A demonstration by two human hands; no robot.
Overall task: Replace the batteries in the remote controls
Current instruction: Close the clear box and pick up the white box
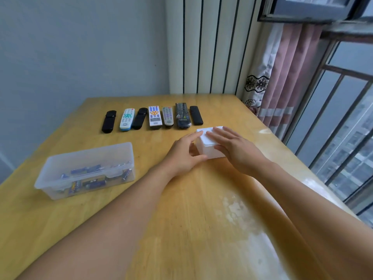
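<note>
Several remote controls lie side by side in a row at the far side of the wooden table (181,209), from a black one (109,121) on the left to a slim black one (196,115) on the right, with white ones (155,116) between. A clear plastic tub (60,158) at the left holds several loose batteries (88,182). A small white box (210,145) stands right of centre. My left hand (184,154) grips its left side with thumb and fingers. My right hand (232,146) lies flat over its lid and right side.
The table's right edge runs along a barred window (333,126) with a pink curtain (286,77). A grey wall and a striped panel (210,45) stand behind the table's far edge.
</note>
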